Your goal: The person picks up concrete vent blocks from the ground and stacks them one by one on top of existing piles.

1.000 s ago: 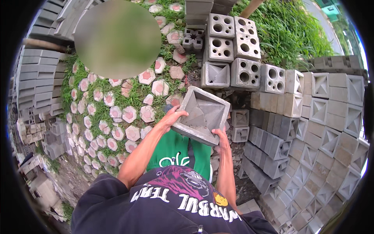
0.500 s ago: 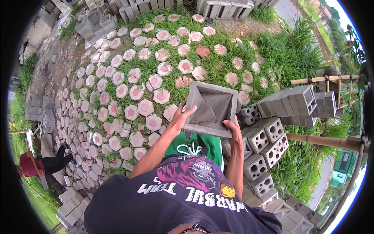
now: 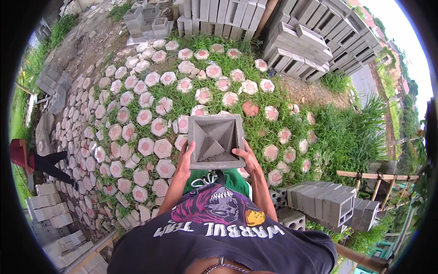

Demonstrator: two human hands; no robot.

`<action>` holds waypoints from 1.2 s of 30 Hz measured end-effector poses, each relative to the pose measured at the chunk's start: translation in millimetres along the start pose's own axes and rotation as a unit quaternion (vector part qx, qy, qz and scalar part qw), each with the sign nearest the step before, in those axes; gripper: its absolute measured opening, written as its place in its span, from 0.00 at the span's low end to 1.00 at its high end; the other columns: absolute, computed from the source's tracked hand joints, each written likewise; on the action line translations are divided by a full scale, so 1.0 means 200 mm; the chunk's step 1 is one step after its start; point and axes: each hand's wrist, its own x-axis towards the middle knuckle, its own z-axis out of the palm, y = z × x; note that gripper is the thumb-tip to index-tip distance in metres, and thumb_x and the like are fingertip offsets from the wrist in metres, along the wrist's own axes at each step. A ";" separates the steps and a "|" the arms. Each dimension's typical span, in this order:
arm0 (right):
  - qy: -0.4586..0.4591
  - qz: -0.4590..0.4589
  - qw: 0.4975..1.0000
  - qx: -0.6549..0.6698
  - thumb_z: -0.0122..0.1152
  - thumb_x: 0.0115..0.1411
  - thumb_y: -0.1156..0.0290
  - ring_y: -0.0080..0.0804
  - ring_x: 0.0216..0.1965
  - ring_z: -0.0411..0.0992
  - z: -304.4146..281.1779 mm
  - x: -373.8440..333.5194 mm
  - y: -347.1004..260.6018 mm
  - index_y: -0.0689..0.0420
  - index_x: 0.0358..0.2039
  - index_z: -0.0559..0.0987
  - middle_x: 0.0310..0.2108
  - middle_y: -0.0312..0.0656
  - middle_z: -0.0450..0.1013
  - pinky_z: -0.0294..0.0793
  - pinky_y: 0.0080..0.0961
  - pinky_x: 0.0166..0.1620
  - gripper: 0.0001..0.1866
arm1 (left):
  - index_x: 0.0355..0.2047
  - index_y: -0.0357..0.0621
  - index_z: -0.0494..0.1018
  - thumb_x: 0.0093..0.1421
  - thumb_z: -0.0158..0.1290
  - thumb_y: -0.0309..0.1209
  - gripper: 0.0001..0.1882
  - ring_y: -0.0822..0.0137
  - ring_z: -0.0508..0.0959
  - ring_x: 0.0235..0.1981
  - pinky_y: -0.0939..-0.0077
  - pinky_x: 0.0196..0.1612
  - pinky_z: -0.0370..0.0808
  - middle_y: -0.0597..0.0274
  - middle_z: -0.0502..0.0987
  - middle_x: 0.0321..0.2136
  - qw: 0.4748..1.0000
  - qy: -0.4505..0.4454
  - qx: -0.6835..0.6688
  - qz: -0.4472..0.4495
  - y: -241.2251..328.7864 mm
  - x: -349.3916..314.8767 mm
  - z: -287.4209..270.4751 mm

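The square grey concrete block with a pyramid-shaped hollow in its upper face [image 3: 216,140] is carried at waist height in front of the person, roughly centred on the body and level, its hollow turned up toward the camera. It is about as wide as it is deep, so it has no marked long axis; its near edge runs left to right between the two grips.

The left hand [image 3: 186,159] is clamped on the near left corner, fingers laid up along the left side wall. The right hand [image 3: 248,157] is clamped on the near right corner in the same way, thumb lying by the near rim. Both grips sit at the near end, so most of the block lies on the far side of them, out beyond the fingers; the two hands are equally near to it. How far the fingers curl underneath is hidden, though they probably bear it from below.

Beneath the block the ground is grass [image 3: 346,132] set with hexagonal grey paving stones with pinkish centres [image 3: 146,146], spread far and left. Stacks of grey hollow concrete blocks [image 3: 328,205] stand near on the right, just beside the person's right elbow, and taller stacks of grey concrete blocks [image 3: 301,41] rise at the far right. Another person in red and black [image 3: 32,160] stands well apart at the left edge
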 end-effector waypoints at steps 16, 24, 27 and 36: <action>-0.142 0.063 0.984 -0.088 0.67 0.46 0.64 0.44 0.60 0.61 0.26 1.18 -0.62 0.60 0.68 0.50 0.61 0.53 0.61 0.56 0.32 0.63 0.52 | 0.62 0.40 0.60 0.59 0.55 0.49 0.37 0.64 0.64 0.59 0.68 0.61 0.59 0.57 0.66 0.58 0.973 0.171 -0.132 0.083 0.52 0.70 0.01; -0.185 0.043 0.974 -0.123 0.66 0.45 0.65 0.43 0.60 0.61 0.83 1.94 -0.92 0.60 0.68 0.50 0.61 0.51 0.61 0.58 0.32 0.61 0.52 | 0.63 0.39 0.59 0.55 0.57 0.52 0.42 0.61 0.63 0.60 0.66 0.61 0.58 0.55 0.65 0.59 0.963 0.232 -0.115 0.077 1.17 1.27 -0.30; -0.218 0.035 0.971 -0.094 0.66 0.45 0.65 0.43 0.60 0.61 1.05 2.13 -1.02 0.61 0.68 0.50 0.61 0.52 0.61 0.58 0.32 0.61 0.52 | 0.63 0.39 0.58 0.54 0.58 0.52 0.43 0.58 0.63 0.60 0.64 0.61 0.59 0.53 0.65 0.59 0.961 0.227 -0.122 0.098 1.34 1.44 -0.48; -0.225 0.053 0.969 -0.088 0.63 0.48 0.70 0.40 0.55 0.65 1.47 2.57 -1.35 0.60 0.67 0.54 0.57 0.49 0.64 0.64 0.30 0.57 0.45 | 0.62 0.39 0.60 0.56 0.58 0.49 0.40 0.60 0.67 0.57 0.65 0.57 0.63 0.53 0.68 0.57 0.953 0.235 -0.155 0.116 1.85 1.78 -0.57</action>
